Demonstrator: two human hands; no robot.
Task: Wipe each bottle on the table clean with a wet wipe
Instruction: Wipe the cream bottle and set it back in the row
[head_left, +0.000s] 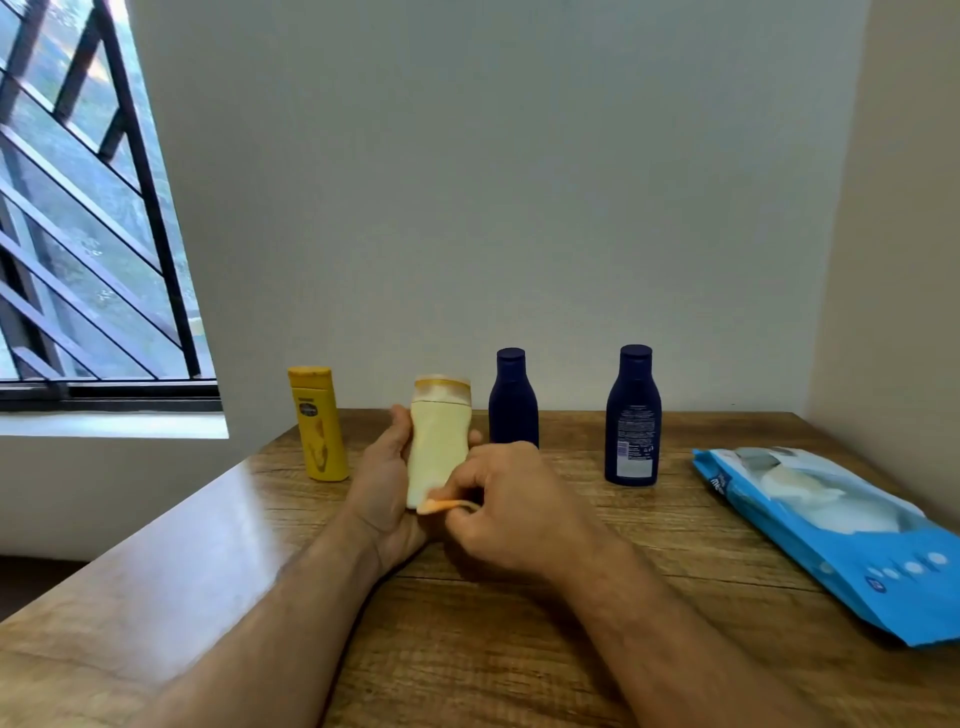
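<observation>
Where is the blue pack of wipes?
In the head view, the blue plastic pack of wet wipes lies on the wooden table's right side, nearest the right-hand dark blue bottle.

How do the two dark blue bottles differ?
The left blue bottle stands farther back, partly hidden behind the right hand; the right blue bottle stands nearer, in full view. The right one shows a printed label; the left shows none. Both are upright, capped, same shape.

Wooden table (675, 545), grey wall (493, 182), barred window (78, 208).
</observation>
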